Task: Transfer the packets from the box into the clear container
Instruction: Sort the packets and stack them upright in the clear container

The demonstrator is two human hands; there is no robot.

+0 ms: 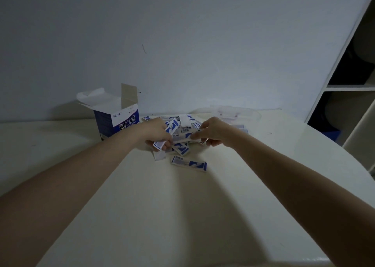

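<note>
Both hands, left hand (157, 133) and right hand (212, 131), pinch blue-and-white paper packets (182, 132), apparently gathering the pile. Open blue-and-white cardboard box (119, 120) stands at ten o'clock, clear plastic container (233, 112) at one o'clock.

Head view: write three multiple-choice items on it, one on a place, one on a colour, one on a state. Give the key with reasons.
1. Where is the box relative to the packet pile?
A. left
B. right
C. on top

2. What colour is printed on the white packets?
A. red
B. blue
C. green

3. How is the box's top?
A. taped shut
B. crushed flat
C. open, flaps up

Key: 1 A, it stands left of the pile beyond the left hand; 2 B, the lone packet shows blue; 3 C, a flap stands upright.
</note>
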